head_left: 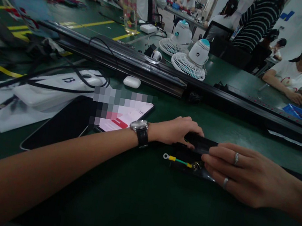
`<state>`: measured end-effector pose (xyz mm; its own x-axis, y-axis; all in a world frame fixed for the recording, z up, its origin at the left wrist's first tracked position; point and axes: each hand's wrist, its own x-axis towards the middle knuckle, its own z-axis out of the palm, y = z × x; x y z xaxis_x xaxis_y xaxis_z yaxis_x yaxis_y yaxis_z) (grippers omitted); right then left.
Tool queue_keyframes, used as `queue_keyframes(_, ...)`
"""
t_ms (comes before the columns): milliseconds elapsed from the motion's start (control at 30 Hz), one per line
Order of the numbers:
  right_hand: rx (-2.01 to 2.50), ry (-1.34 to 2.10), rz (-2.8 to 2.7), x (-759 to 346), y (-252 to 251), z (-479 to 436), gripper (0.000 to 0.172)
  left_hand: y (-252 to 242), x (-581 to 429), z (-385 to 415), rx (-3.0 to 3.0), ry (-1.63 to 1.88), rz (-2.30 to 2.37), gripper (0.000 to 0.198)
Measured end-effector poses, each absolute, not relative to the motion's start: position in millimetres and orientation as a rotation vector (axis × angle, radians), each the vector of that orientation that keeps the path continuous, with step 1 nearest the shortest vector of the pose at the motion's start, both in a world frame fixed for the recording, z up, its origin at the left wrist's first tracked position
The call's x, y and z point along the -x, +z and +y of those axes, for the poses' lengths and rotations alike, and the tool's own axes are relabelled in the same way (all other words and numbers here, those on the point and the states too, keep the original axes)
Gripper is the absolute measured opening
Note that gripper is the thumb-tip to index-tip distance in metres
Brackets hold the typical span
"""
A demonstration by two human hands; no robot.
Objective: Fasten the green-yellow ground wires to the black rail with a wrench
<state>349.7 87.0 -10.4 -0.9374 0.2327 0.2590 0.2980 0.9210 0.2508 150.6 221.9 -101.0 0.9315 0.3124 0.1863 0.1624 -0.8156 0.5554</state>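
Observation:
In the head view, my left hand [179, 129], with a watch [139, 131] on its wrist, curls thumb and fingers round the left end of a dark, long black part [202, 144]. My right hand [251, 175], wearing rings, has its fingers pressed together at the same black part, a little to the right. A short green wire with a ring terminal [177, 160] sticks out leftward from a small metal fastener [196, 165] by my right fingertips. What lies under those fingers is hidden. The part's dark outline blends into the green tabletop [147, 202].
Left of my hands lie a lit phone [121, 117], a dark tablet-like slab [63, 123] and white papers [1, 117] under black cables. A white earbud case [132, 82] sits before a long black rail [124, 65]. Beyond stand white fans [193, 58], a bottle [130, 8] and several people.

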Motion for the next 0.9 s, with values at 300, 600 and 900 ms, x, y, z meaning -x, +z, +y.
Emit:
queue_keyframes(300,0.315,-0.457,-2.818,-360.0,-20.5,81.6,0.031,-99.1,-151.1,222.0,-2.534,0.314,0.345,0.036)
queue_keyframes(600,0.365,-0.441,-2.884,-373.9,-21.6,70.2,0.031,-95.7,-151.8,223.3,-2.532,0.276,0.353,0.037)
queue_keyframes(900,0.448,-0.075,-2.817,-371.8,-23.1,60.6,0.029,-96.6,-150.8,225.2,-2.508,0.292,0.333,0.038)
